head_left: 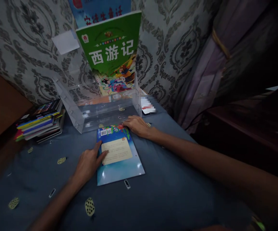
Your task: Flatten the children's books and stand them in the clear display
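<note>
A blue book [119, 162] lies back cover up on the blue cloth, just in front of a clear acrylic rack [97, 112]. My left hand [88, 163] rests on the book's left edge, thumb and fingers spread onto the cover. My right hand [136, 125] lies on the book's far right corner, fingers curled over its top edge; whether it grips the edge is unclear. A green book [112, 51] stands upright in the rack, with another blue book [100, 11] behind it.
A stack of books [41, 123] lies at the left by a brown panel [1, 106]. A white card [148, 106] sits right of the rack. Patterned wallpaper [172, 48] is behind, a curtain [213, 57] and dark furniture at the right.
</note>
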Demonstrator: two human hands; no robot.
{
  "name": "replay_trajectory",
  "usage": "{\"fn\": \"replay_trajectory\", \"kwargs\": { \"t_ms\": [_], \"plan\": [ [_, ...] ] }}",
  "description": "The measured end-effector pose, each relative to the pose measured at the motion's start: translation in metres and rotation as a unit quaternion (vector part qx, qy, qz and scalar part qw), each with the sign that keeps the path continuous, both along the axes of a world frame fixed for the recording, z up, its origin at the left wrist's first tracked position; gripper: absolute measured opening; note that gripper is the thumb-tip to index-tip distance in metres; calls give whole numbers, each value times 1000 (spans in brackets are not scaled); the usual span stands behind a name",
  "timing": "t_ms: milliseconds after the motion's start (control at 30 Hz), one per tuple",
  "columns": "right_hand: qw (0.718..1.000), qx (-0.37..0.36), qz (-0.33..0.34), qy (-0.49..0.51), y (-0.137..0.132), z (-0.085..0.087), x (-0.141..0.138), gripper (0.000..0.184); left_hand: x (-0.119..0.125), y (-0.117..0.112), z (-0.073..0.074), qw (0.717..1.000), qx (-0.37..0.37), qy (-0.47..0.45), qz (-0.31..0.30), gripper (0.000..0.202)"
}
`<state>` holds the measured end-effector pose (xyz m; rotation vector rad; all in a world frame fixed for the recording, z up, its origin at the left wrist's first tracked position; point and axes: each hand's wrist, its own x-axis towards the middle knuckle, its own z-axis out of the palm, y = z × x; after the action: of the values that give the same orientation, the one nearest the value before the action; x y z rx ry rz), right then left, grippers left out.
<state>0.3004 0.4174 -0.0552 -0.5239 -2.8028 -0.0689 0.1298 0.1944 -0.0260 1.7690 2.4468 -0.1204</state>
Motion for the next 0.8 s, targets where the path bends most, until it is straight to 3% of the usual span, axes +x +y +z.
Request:
{"fn": "replay_trajectory", "kwargs": {
  "t_ms": [233,567,700,800],
  "plan": [
    [1000,4,11,0,3,1,-1,22,-4,6,-4,997,57,13,-54,52],
    [990,-111,-25,81,-3,-6,11,39,10,5,18,995,-6,90,-32,51],
    [978,-173,-47,106,1,-9,10,43,13,5,21,987,26,139,-82,41],
    [972,-197,-57,116,4,-9,8,46,20,9,15,972,74,148,-165,28]
  ]
}}
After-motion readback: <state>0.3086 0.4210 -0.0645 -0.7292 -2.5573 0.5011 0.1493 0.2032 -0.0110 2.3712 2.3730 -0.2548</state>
